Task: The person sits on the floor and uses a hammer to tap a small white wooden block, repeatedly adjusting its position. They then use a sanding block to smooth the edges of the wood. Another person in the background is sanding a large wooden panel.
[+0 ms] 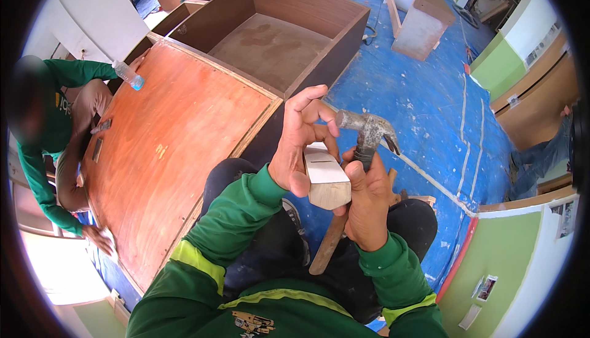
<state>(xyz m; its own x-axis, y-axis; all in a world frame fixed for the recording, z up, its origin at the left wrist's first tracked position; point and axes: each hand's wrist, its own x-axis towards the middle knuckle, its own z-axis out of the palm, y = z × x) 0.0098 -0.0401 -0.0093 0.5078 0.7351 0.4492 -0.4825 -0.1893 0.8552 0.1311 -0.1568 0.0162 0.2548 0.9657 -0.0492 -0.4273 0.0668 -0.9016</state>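
My left hand (pixel 290 150) is closed around a pale wooden block that looks like a hand plane (pixel 330 193). Its white face points up and has a thin dark slot across it. A claw hammer (pixel 369 130) is in my right hand (pixel 370 206), gripped high on the handle just under the worn metal head. The wooden handle (pixel 327 249) slants down past the block, over my lap. The hammer's striking end is close to my left fingertips; I cannot tell whether they touch. Parts of my right fingers are hidden behind the block and handle.
An orange-brown wooden panel (pixel 178 135) lies to my left, with a plastic bottle (pixel 128 75) on it. A co-worker in green sleeves presses a white cloth (pixel 109 244) at its edge. An open brown cabinet (pixel 276 43) stands ahead. Blue sheeting (pixel 424 110) covers the floor.
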